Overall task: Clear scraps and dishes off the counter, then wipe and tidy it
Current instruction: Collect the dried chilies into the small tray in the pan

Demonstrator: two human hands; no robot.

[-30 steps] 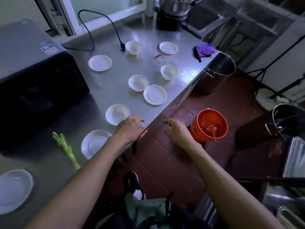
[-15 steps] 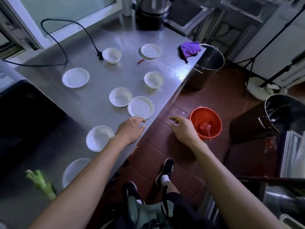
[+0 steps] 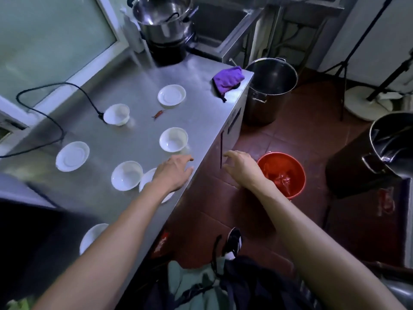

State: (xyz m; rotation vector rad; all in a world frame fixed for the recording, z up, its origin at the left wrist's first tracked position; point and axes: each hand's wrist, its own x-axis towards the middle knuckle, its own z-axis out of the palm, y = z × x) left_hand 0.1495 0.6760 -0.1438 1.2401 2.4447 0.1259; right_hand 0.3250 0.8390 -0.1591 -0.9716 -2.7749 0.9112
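Stainless steel runs under the left hand point(image 3: 173, 173), which lies palm-down near the tabletop point(image 3: 125, 90) edge with its grip loose and fingers spread, holding nothing — it covers part of a white saucer point(image 3: 146, 179) just beside a white bowl point(image 3: 127, 175). The right hand point(image 3: 242, 167) hovers off the edge over the red tiled floor point(image 3: 290, 135), fingers curled open and empty, next to a red bucket point(image 3: 282, 175). More white dishes sit scattered: a bowl point(image 3: 173, 139) ahead of the left hand, another bowl point(image 3: 116, 114) by a black cord point(image 3: 55, 101), and saucers point(image 3: 171, 95) farther back. A small red chili scrap point(image 3: 158, 113) lies between them, and a purple cloth point(image 3: 228, 80) rests at the far corner above a steel stockpot point(image 3: 271, 86). Compared with half a second ago, both hands have reached farther forward and the view has swung that way, with the green vegetable nearly out of sight.
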